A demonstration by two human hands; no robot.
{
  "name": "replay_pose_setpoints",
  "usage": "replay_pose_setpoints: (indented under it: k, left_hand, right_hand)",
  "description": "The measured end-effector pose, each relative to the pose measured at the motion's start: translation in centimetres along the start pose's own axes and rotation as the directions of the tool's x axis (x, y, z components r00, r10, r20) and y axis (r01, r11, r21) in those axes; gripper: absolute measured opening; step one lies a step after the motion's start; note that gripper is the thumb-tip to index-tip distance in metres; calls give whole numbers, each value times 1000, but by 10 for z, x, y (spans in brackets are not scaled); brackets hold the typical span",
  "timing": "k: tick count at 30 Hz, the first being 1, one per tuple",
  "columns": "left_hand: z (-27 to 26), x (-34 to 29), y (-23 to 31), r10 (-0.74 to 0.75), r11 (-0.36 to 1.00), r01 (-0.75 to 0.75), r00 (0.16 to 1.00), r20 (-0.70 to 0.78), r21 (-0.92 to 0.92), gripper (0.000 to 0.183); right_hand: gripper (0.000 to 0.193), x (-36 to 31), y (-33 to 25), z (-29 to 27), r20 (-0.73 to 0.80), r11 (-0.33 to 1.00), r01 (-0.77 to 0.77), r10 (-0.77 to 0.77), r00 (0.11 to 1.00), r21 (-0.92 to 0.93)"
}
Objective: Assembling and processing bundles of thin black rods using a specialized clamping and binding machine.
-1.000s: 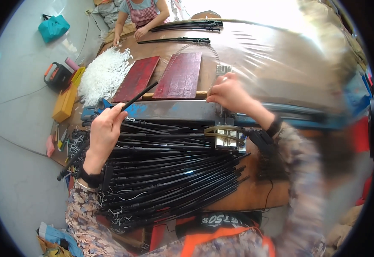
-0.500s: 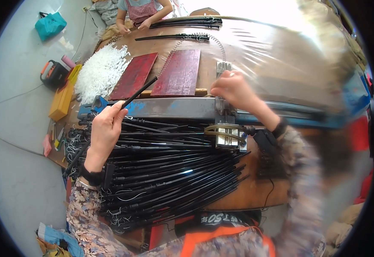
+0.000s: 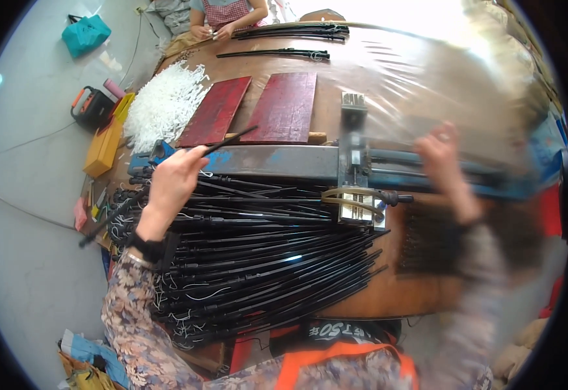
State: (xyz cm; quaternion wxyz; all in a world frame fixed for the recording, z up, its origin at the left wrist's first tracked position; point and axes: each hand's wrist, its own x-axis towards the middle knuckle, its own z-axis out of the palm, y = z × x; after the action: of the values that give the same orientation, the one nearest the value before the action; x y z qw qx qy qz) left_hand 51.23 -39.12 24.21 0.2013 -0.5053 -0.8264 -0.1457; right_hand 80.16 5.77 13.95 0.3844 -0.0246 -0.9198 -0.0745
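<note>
Pinched in left hand [image 3: 175, 179] – thin black rod [image 3: 167, 190]; right hand [image 3: 441, 156] blurred – grip unclear

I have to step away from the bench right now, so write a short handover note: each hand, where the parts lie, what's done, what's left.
Left hand: closed on one thin black rod, its tip pointing up over the red boards.
Right hand: motion-blurred, over the blue metal rail to the right of the metal press fixture; I cannot tell whether it holds anything.
Parts: big pile of black rods in front of the rail; heap of white plastic pieces at far left.
Done: cannot tell how many are finished.
Left: the pile appears unprocessed.
</note>
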Motion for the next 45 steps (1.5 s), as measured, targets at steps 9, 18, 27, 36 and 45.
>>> replay_pose_setpoints:
  k: [9,18,27,36,45]
  left_hand:
    - [142,99,126,391,893,-389,920,-37,-227,19]
    - [151,85,124,267,852,-284,958,-102,-440,14]
    - [158,94,130,284,846,-293,955,-90,-445,14]
    - [147,96,133,229,955,-190,961,156,-229,23]
    - [143,85,132,243,932,-203,965,102,-299,23]
  right_hand:
    - [5,-127,109,-68,80,937,-239,267,960,-257]
    - [4,-104,79,-62,47,943,-323,327,944,-85]
    - [32,-93,28,-79,98,954,-208,233,967,-218]
    - [26,-83,-66,-76,135,969,-213,195,971,126]
    - [21,-70,-94,-38,237,691,-406,332,913,597]
